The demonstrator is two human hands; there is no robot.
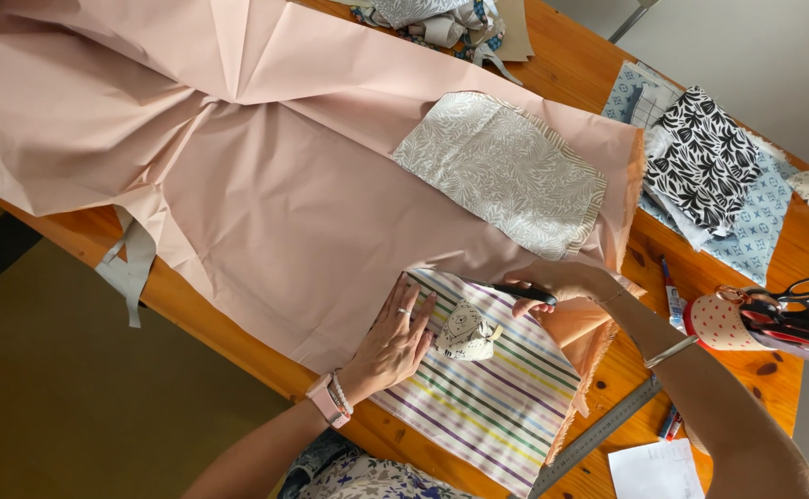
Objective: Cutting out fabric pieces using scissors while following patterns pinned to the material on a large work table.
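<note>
My left hand (395, 337) lies flat with spread fingers on the edge of a striped cloth (492, 397) that rests on a large pink fabric (266, 176). Beside its fingertips sits a small folded grey-and-white patterned piece (467, 333) on the stripes. My right hand (562, 282) is closed around a dark pen-like tool (527, 293), its tip at the striped cloth's upper edge. A leaf-patterned grey cloth (506, 171) lies further up on the pink fabric.
A wooden table (747, 305) carries a metal ruler (599, 434), pens (671, 296), a dotted pouch with several scissors (793, 319), a stack of patterned fabrics (705, 162), white paper (654, 471) and more cloth scraps (441, 23) at the far edge.
</note>
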